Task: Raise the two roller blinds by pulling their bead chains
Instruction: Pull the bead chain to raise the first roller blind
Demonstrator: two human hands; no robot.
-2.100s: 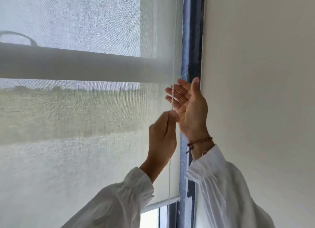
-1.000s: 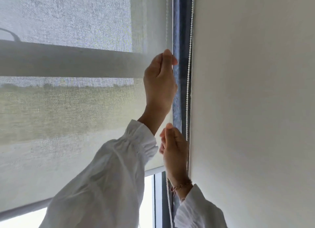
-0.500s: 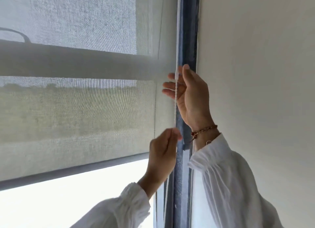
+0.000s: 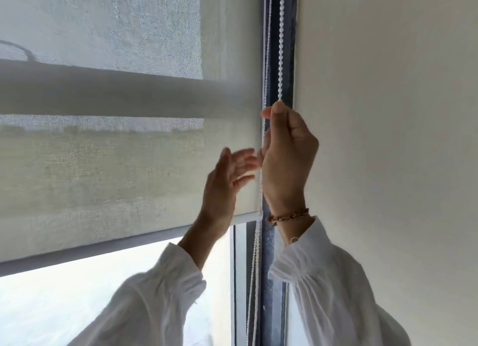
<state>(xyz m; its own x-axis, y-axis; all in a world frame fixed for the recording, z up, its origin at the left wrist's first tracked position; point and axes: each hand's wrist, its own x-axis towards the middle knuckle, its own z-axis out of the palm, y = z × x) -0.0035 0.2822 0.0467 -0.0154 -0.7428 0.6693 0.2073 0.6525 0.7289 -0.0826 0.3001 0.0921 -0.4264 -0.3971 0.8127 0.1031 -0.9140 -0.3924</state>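
A: Entry. Right hand (image 4: 287,162) is pinched closed on the bead chain (image 4: 279,48), thumb and forefinger meeting at the top of the fist, beside the dark window frame (image 4: 289,61) and the white wall (image 4: 388,113).

B: Left hand (image 4: 227,180)?

A: Open, fingers spread and blurred, just left of the chain strands, gripping nothing.

B: Blind position?

A: Roller blind (image 4: 116,164) covers the upper pane; its bottom bar (image 4: 103,250) sits low in view, with bare bright glass (image 4: 77,294) showing beneath. So partly raised, judged from the gap.

B: The 2nd blind?

A: Only 1 can be told apart with certainty. A second thinner strand hangs alongside; whose it is, cannot tell.

B: Remaining?

A: Most of the fabric is still down. Judgement: many more pulls on this chain, then the other blind in full.
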